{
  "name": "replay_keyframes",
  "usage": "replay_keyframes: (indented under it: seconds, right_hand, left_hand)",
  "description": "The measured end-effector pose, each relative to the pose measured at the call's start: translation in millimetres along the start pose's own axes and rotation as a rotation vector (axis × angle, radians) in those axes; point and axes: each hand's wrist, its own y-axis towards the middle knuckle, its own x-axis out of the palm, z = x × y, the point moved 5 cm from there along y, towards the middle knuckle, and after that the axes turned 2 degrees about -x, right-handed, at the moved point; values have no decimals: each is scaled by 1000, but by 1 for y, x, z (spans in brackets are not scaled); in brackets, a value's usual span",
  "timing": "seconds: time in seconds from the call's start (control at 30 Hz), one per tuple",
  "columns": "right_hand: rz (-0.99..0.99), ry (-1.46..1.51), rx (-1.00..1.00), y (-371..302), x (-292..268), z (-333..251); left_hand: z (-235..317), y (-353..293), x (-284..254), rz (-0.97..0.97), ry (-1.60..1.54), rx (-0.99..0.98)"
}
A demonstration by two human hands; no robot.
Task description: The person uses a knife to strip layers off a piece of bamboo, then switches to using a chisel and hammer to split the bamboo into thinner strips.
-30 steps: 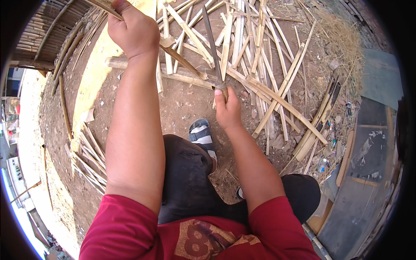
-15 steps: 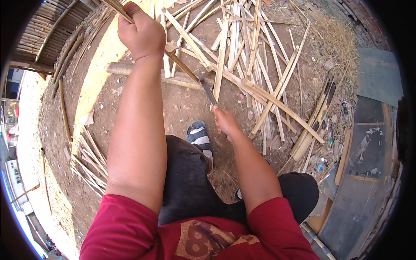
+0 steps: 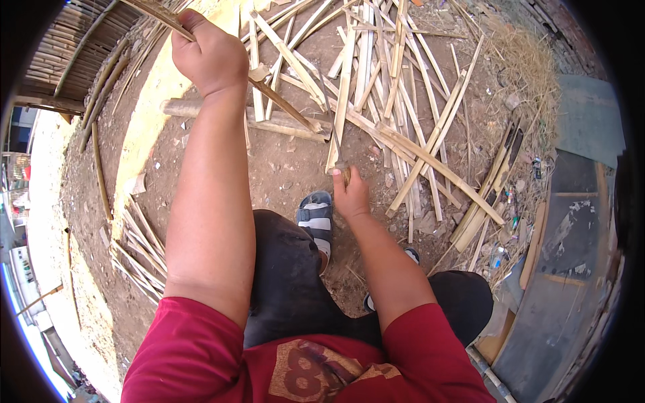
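Observation:
My left hand, raised at the upper left, is closed around a long bamboo strip. One end of the strip runs out of the picture's top left; the other slants down toward the middle, over a pole on the ground. Lower down, my right hand grips a knife by its brownish handle. Its narrow blade points up and away, close to the strip's lower end; whether they touch I cannot tell. Behind the blade lie many pale split bamboo strips in a loose, crossed heap.
A thick pole lies across the dirt ahead of my feet. More slats are piled at left, and a bundle of split bamboo lies at right. Beyond it are dry straw and worn dark panels. A slatted bamboo structure stands far left.
My left hand has shifted slightly left and down with the bamboo strip. The knife has swung from slanting left to nearly upright, and my right hand has turned, showing more of the handle.

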Motion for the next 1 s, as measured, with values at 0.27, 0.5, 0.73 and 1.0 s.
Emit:
replay_keyframes:
  seconds: [0.27,0.5,0.73,1.0]
  right_hand:
    - [-281,277,292,-15,28,70]
    - [-201,870,414,23,-11,15]
    - [69,495,15,37,-18,-6]
    - [51,249,39,-8,17,8]
  left_hand:
    - [0,-3,0,-46,24,-70]
    - [36,2,-6,-48,-123,43]
    - [-2,-2,-5,-41,-54,-24]
    - [22,4,-16,55,-46,-13]
